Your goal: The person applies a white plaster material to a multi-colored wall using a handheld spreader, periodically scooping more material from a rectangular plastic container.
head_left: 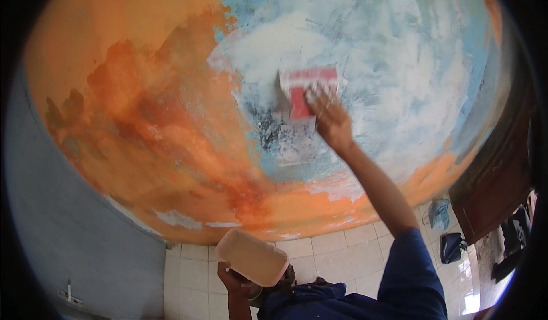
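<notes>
My right arm reaches up to a painted wall (394,52), part orange and part light blue with whitish smears. Against its pale area my right hand (331,119) holds a thin red-and-white sheet (299,100), fingertips pressing on its face. The sheet's upper edge looks slightly curled, and whether it is paper or plastic I cannot tell. Low in front of me, my left hand (234,280) grips a beige rectangular tub (254,257) with rounded corners from its left side and below. The tub is tilted, and most of the left fingers are hidden by it.
Bare dark speckles (268,130) mark the wall below the sheet. A grey side wall (74,206) with a socket (69,297) stands at the left. On the tiled floor (354,254) at the right are a bluish plastic bag (439,214) and a dark bag (451,248), near a brown door (496,194).
</notes>
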The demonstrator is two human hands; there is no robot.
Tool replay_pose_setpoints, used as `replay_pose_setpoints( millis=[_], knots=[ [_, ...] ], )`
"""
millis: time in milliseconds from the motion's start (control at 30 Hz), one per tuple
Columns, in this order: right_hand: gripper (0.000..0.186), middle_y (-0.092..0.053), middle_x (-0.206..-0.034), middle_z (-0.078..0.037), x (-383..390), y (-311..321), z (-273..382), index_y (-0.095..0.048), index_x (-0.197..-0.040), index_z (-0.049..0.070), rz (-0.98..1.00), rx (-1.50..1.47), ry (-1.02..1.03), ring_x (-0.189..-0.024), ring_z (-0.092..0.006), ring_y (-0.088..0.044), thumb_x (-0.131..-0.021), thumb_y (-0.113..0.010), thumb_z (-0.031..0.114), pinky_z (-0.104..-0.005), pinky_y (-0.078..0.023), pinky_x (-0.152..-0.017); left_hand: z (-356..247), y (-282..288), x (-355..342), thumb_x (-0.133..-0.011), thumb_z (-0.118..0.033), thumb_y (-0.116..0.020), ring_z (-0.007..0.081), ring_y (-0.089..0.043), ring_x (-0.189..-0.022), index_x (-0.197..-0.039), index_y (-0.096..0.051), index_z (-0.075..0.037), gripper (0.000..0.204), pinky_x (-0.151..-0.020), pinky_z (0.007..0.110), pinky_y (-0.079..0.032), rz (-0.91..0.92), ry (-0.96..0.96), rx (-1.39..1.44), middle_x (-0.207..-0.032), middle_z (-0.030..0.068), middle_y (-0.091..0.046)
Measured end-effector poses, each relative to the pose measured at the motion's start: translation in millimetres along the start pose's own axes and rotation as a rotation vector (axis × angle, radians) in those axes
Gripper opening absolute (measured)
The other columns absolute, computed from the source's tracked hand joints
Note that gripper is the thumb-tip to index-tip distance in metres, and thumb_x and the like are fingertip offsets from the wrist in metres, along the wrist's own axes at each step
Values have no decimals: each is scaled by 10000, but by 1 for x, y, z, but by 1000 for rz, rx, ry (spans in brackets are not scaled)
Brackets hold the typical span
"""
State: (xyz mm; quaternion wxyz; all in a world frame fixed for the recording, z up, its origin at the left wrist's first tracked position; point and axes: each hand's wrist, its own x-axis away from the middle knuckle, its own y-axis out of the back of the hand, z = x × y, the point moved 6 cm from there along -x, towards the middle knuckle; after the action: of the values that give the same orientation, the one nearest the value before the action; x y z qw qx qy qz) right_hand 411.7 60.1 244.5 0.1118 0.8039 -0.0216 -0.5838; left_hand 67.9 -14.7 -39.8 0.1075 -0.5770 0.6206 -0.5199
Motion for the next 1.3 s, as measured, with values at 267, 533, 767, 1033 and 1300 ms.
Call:
replay_pose_setpoints(
  millis=[267,533,767,1033,1300],
  knots=[
    [441,-553,-1284,-140,301,-35,134,-557,-1224,27,552,-279,-22,-1227,-319,-502,-786,-546,75,-452,-408,-1037,-9,6,-4,-722,-405,-511,306,-630,-882,-1188,-521,-12,609,-729,406,-560,-28,-66,-14,-1037,143,-596],
    [469,-554,-1269,-170,58,-7,52,-571,-1193,-8,48,-38,-136,-1221,-359,-500,-737,-494,-91,-491,-403,-1029,-3,-7,-9,-674,-421,-520,203,-619,-628,-1134,-553,-52,591,-295,228,-392,14,58,-47,-951,92,-620],
    [379,-607,-1209,-111,317,-51,144,-616,-1125,72,515,-253,-279,-1160,-285,-559,-770,-501,8,-404,-449,-982,-7,-19,2,-688,-425,-510,203,-613,-611,-1150,-548,-65,587,-289,233,-379,24,-82,-63,-953,93,-617],
    [356,-673,-892,-87,125,-5,15,-675,-934,110,479,-389,-298,-819,-285,-647,-646,-541,-51,-384,-541,-674,-13,-7,-1,-705,-427,-493,228,-616,-623,-1171,-526,-35,611,-311,254,-403,-4,-48,-74,-953,123,-611],
    [125,-661,-854,-80,-122,115,-115,-687,-848,103,-92,226,-113,-760,-259,-637,-820,-606,12,-324,-524,-630,-2,-15,-10,-712,-389,-512,246,-629,-708,-1138,-549,-40,552,-451,314,-515,138,-85,-40,-959,138,-608]
  ],
)
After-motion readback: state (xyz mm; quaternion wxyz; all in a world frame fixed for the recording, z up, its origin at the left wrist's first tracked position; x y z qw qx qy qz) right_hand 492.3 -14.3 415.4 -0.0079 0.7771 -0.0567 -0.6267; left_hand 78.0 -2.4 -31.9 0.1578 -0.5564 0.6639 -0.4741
